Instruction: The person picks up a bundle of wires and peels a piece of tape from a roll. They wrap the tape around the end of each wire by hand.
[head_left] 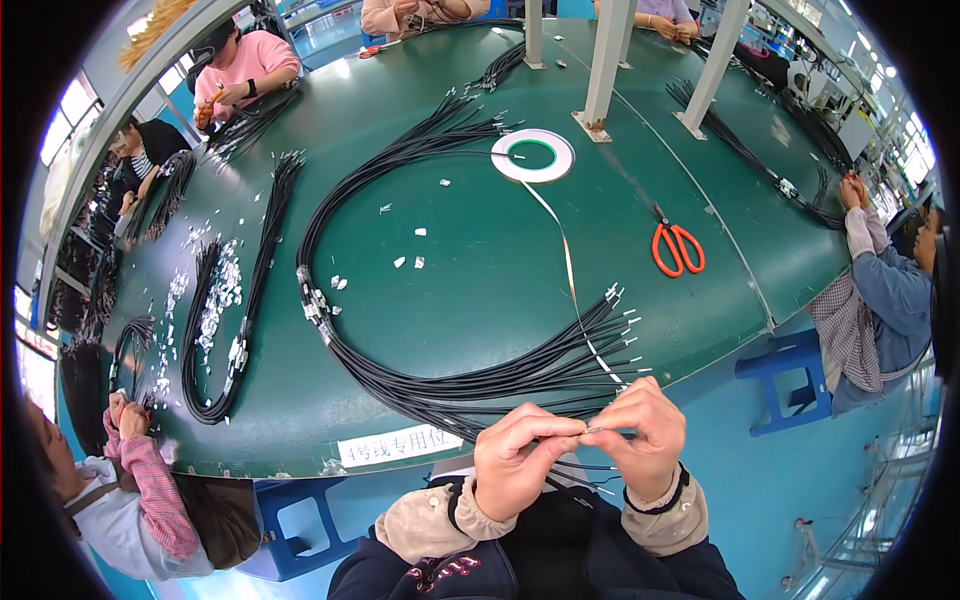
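Black cable (600,432) pinched between left hand (520,455) and right hand (645,435), both gripping; cable bundle (420,370) on green table (480,270).

A single head-worn fisheye view looks steeply down and forward from above the person's chest, with both hands (580,440) close at the lower edge and the green table (470,250) curving away toward the rim.
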